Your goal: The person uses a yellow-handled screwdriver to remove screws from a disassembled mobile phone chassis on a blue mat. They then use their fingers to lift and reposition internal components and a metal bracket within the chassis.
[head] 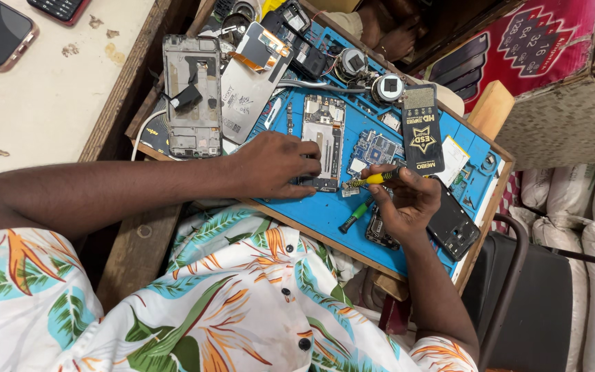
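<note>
Left hand point(277, 165): bare metal phone frame point(323, 141) pressed flat on blue rubber mat point(325, 213) | right hand point(404, 200): slim yellow-handled screwdriver point(373, 180) gripped.

I wear a short-sleeved white shirt point(194, 310) printed with teal leaves and orange flowers — small dark buttons point(286, 292) down the front — and my forearms are bare.
</note>
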